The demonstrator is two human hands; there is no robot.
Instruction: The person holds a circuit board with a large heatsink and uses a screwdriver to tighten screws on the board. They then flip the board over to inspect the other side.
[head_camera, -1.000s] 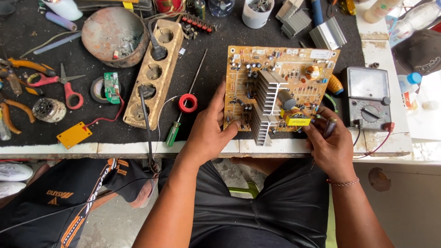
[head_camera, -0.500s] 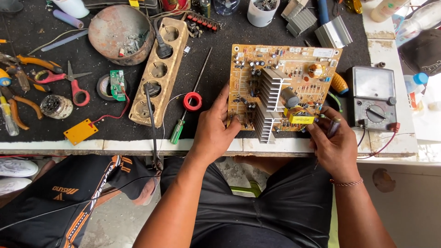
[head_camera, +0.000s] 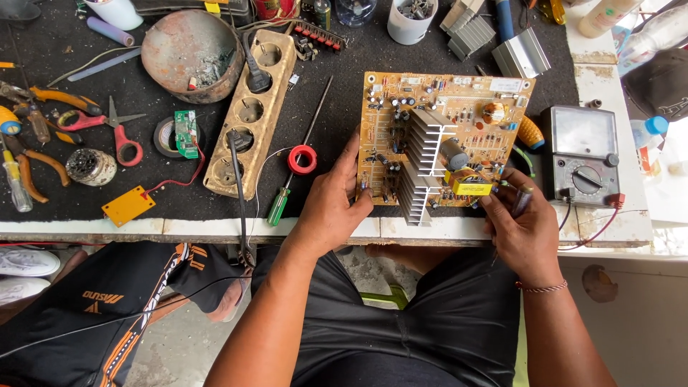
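Observation:
A tan circuit board (head_camera: 459,115) with a finned grey heat sink (head_camera: 419,161) and a yellow box part (head_camera: 471,188) lies on the black bench mat. My left hand (head_camera: 331,204) grips the board's near left edge, thumb on top. At the board's near right corner my right hand (head_camera: 522,226) pinches a thin dark probe (head_camera: 521,202), fingertips touching the board by the yellow part.
An analogue multimeter (head_camera: 582,154) sits right of the board, red lead trailing. Left of it lie a green-handled screwdriver (head_camera: 278,206), a red solder spool (head_camera: 302,159), a beige power strip (head_camera: 251,115), red scissors (head_camera: 118,136), pliers (head_camera: 36,165) and a rusty bowl (head_camera: 190,54). Another person's leg (head_camera: 107,301) is at lower left.
The view has shifted slightly. My right hand has moved a little along the board's near right corner with the probe; my left hand stays on the board's edge.

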